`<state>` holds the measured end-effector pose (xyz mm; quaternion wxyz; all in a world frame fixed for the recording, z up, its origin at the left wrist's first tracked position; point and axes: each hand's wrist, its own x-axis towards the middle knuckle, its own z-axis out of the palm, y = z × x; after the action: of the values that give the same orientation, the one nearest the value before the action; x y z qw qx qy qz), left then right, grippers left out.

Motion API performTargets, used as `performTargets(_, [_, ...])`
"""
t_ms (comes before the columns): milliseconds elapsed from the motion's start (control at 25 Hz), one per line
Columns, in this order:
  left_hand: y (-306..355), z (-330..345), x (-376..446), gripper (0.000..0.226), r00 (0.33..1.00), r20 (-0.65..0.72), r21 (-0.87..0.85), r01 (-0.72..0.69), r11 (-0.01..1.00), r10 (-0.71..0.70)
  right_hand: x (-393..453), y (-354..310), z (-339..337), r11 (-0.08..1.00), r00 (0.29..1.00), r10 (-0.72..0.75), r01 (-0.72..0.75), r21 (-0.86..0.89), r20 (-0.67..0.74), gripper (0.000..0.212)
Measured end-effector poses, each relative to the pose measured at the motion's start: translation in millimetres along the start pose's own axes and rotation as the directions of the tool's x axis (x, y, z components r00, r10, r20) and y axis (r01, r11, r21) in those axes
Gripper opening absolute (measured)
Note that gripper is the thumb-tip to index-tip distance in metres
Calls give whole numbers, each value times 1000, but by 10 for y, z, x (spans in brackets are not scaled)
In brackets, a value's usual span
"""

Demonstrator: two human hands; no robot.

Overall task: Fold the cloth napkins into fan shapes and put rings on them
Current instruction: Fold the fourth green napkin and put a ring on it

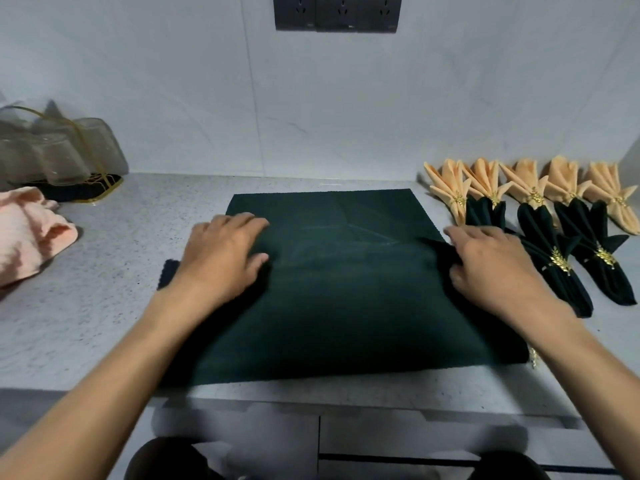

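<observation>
A pale speckled desk [104, 271] stands against a grey wall with dark sockets [337, 12]. A dark green napkin [346, 289] lies spread flat in the middle of the desk. The left hand [221, 258] rests flat on the napkin's left part, its grip wide with straight fingers. The right hand [491, 265] pinches a fold at the napkin's right edge. Right of the napkin lie finished fans: peach ones [485, 181] near the wall, green ones [554, 258] with gold rings [559, 261] nearer. Left of the napkin lies a pink cloth [27, 233], with upturned glasses [59, 150] behind it.
</observation>
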<state>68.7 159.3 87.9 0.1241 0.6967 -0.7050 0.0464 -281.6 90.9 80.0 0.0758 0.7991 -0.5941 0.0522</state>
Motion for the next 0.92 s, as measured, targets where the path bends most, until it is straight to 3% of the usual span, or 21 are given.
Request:
performTargets(40, [49,101,-65,48,998,-33,-59,-50,997,48,-39,-66,62,996,995,-79,81,26,-61,53])
performTargets(80, [108,192,-200,53,990,32,-147,-131,980,137,-142,-117,113,975,983,-181,182,128,-18,61])
performTargets(160, [179,409,-577,69,925,252,-232,-227,946,283,-445,-189,251,899,910,-375,310,310,177,68])
performTargets(240, [136,635,-833,78,892,352,-257,-198,946,283,-661,-241,492,864,846,-447,325,384,291,63])
performTargets(440, [-280,809,-727,71,934,319,-231,-86,969,159,-614,-646,952,865,918,-389,335,374,78,62])
performTargets(640, [-355,713,-644,76,935,290,-172,-161,972,206,-471,-645,946,847,950,-305,301,438,-61,55])
performTargets(760, [-116,516,-713,76,929,237,-219,-232,948,282,-678,-456,708,895,956,-246,287,341,-159,49])
performTargets(840, [49,454,-837,73,892,276,-276,-283,919,357,-860,-380,549,911,951,-305,306,277,-47,50])
performTargets(920, [85,450,-901,61,809,419,-314,-296,902,411,-920,-336,345,930,913,-348,308,203,212,56])
